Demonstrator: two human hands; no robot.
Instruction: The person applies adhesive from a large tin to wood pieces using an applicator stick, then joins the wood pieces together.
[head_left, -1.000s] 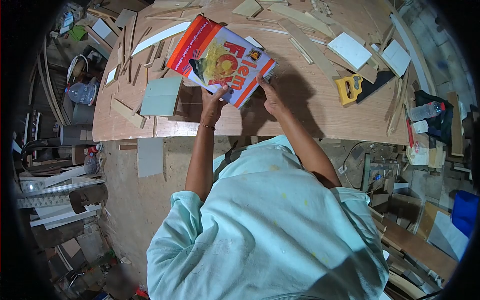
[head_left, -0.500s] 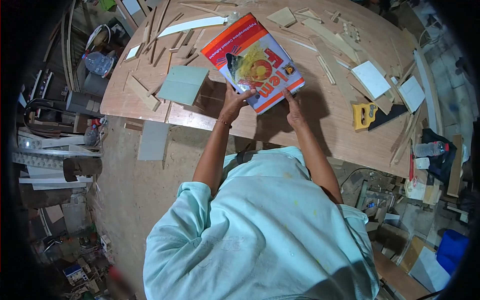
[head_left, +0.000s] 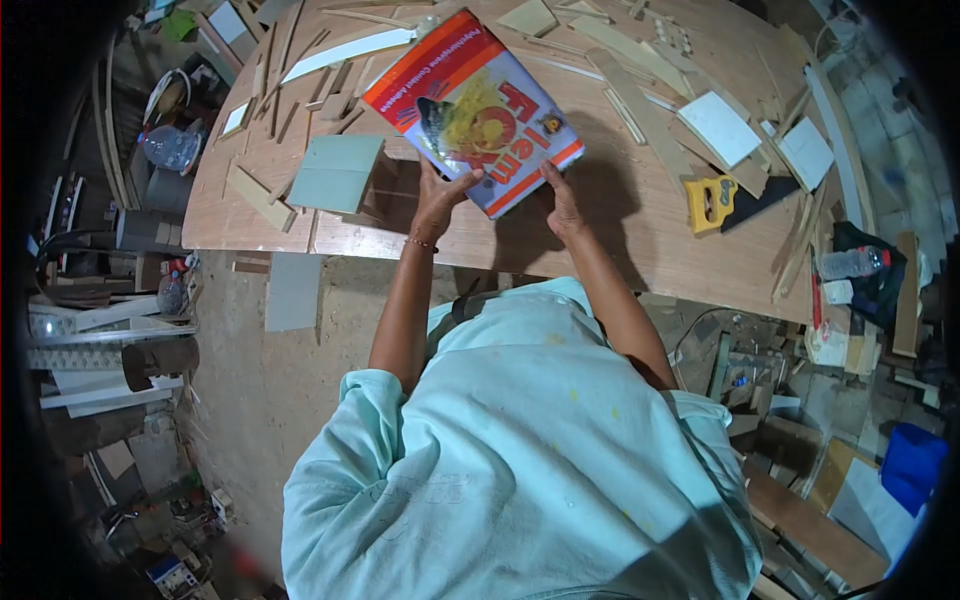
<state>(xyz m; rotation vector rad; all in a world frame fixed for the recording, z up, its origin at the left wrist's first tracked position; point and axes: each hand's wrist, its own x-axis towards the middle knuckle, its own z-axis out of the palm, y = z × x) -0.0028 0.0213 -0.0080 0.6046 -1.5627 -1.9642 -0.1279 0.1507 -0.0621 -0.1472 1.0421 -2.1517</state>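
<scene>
A rectangular adhesive can (head_left: 480, 115), red and white with printed letters, is tilted above the wooden table (head_left: 400, 236). My left hand (head_left: 440, 202) grips its lower left edge, thumb across the printed face. At the lower right corner my right hand (head_left: 564, 204) holds it, thumb on the front; the other fingers are mostly hidden behind the can. A pale green board piece (head_left: 336, 173) lies left of my left hand, near the table's front edge.
A yellow-handled saw (head_left: 712, 204) lies right of my hands, near white-topped blocks (head_left: 720, 128) and wood strips (head_left: 640, 110). A plastic bottle (head_left: 850, 263) is at the right edge. Wood offcuts (head_left: 262, 198) lie at the left.
The can and both hands appear a little further left and slightly higher in view. Most of the scene has shifted left too. Both hands still hold the can.
</scene>
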